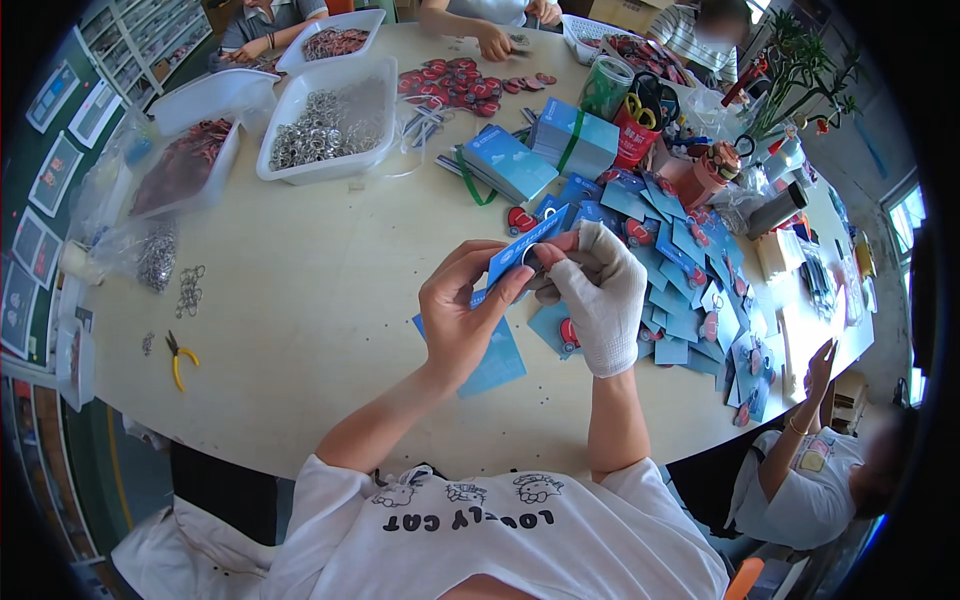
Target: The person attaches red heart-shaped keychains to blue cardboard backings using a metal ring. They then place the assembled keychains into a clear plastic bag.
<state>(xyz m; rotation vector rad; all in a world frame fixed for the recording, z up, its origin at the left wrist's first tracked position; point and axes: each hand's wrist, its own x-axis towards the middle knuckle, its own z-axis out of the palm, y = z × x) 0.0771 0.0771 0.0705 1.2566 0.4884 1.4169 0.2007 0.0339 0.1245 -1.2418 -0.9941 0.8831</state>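
My left hand (462, 305) pinches a blue card (524, 245) by its lower edge, above the round cream table (300, 300). My right hand (597, 290), in a white knitted glove, grips the same card at its upper end, where a small metal ring seems to sit between the fingers. Another blue card (495, 365) lies flat on the table under my left wrist. A spread of finished blue cards with red charms (690, 290) lies just right of my hands.
White trays hold metal rings (325, 125) and reddish charms (185, 165). Yellow-handled pliers (178, 355) lie at the left. Stacks of blue cards (510, 160) and a red scissor cup (635, 125) stand beyond. Other people sit at the far side and at the right (810, 470).
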